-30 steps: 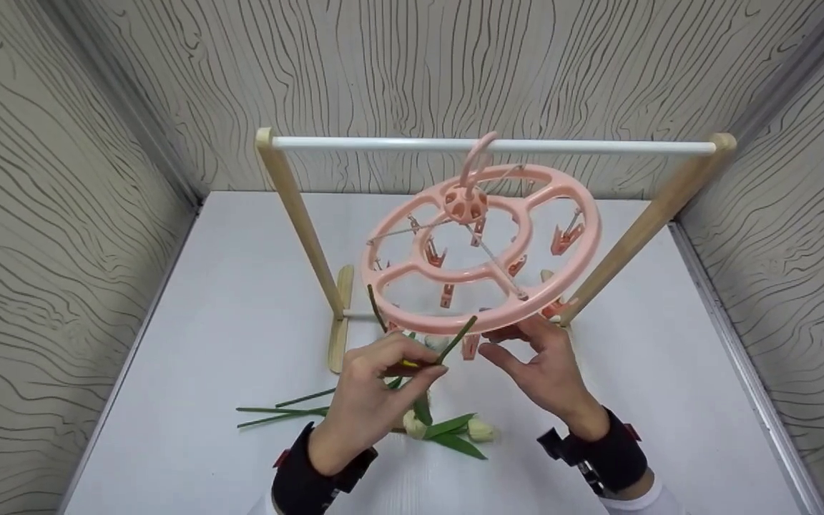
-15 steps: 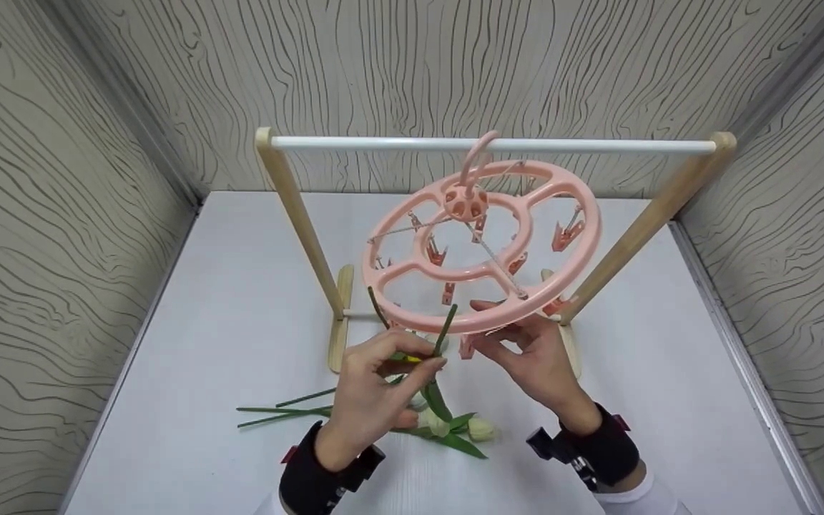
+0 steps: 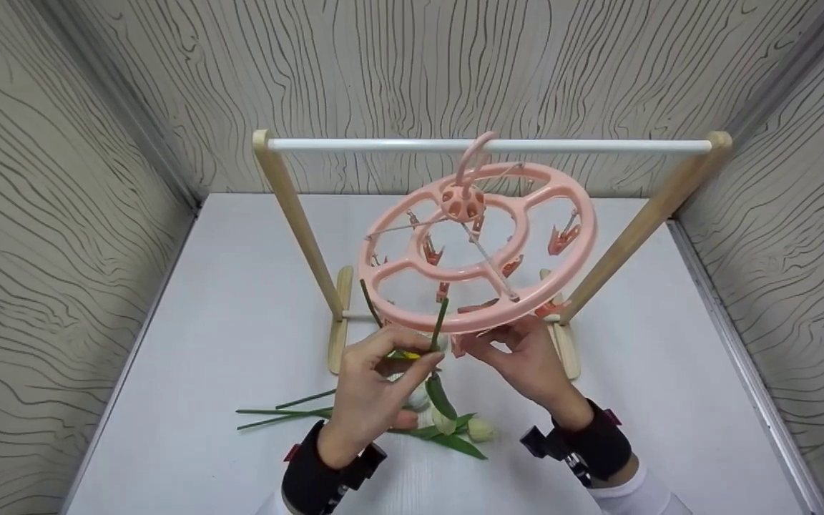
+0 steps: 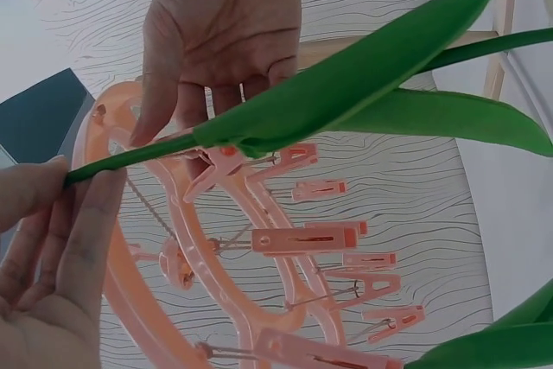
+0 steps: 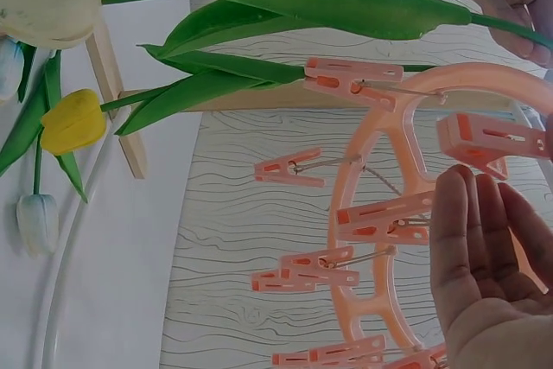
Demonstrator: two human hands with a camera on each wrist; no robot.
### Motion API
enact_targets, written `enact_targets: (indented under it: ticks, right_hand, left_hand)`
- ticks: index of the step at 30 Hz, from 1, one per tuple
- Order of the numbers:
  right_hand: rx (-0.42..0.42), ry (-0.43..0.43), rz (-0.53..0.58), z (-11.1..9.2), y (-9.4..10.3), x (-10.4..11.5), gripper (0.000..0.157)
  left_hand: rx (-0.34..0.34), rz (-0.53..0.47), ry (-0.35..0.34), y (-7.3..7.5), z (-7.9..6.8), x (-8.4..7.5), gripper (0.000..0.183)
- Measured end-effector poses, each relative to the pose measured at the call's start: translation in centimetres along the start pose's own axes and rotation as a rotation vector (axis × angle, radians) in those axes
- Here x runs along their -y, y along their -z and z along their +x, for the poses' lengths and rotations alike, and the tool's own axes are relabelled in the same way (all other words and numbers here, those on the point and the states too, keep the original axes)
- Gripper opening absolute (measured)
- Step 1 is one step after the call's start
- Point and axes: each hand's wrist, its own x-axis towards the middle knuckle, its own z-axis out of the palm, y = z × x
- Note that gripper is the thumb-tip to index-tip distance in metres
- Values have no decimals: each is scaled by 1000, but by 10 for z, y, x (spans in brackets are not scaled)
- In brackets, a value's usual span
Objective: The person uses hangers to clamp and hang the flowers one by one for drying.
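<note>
My left hand pinches the green stem of an artificial white tulip, stem end up and flower hanging down. Its long leaves cross the left wrist view. From the round pink clip hanger dangle several pink clothespins. My right hand pinches one clothespin at the ring's near edge, just right of the stem. In the right wrist view, a yellow tulip hangs upside down with its stem in another clothespin.
The hanger hooks over the white rod of a wooden-legged rack. More tulips lie on the white table below, with stems pointing left and a white flower at the right. Patterned walls enclose the table.
My right hand has moved left, its fingers closing on the near clothespin. My left hand has turned the stem more upright, and the held tulip's flower has shifted right.
</note>
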Motion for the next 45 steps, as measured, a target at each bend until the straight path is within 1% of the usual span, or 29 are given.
enact_targets:
  ticks: [4,7,10,14,16,20,22,25,29,36,40,43,45]
  right_hand:
    - [5,-13,-17,2,1,-1,40]
    - [1,-24,-20,3,1,-1,46]
    - [-5,-23,-7,3,1,0,48]
    - [-1,-6,19,4,0,0,53]
    - [7,-2,30,5,0,0,59]
    - [19,-1,27,6,-2,-1,62]
    - [27,-1,14,7,-3,-2,61]
    - [51,-2,9,10,-4,-3,53]
    - [76,-15,43,12,-6,-2,45]
    - [26,-56,39,9,-11,4,40]
    - [28,-35,72,6,-14,6,37]
    - [38,-15,103,5,-17,5,41]
    - [54,-9,138,6,-19,5,41]
  left_hand:
    - [2,-5,10,0,0,0,13]
    - [1,-14,10,0,1,1,12]
    - [-5,-20,-4,-1,1,2,11]
    - [-15,-18,-28,-1,2,3,12]
    - [-18,-16,-32,-1,2,3,13]
    - [-18,-14,-30,-1,2,3,13]
    - [-19,-13,-26,-1,2,3,12]
    - [-26,-5,-29,0,1,2,14]
    - [-34,3,-31,0,1,2,14]
    - [-50,3,-45,0,1,5,13]
    - [-63,19,-55,0,0,6,16]
    - [-75,30,-51,1,-1,6,19]
    - [-80,36,-46,0,-2,7,20]
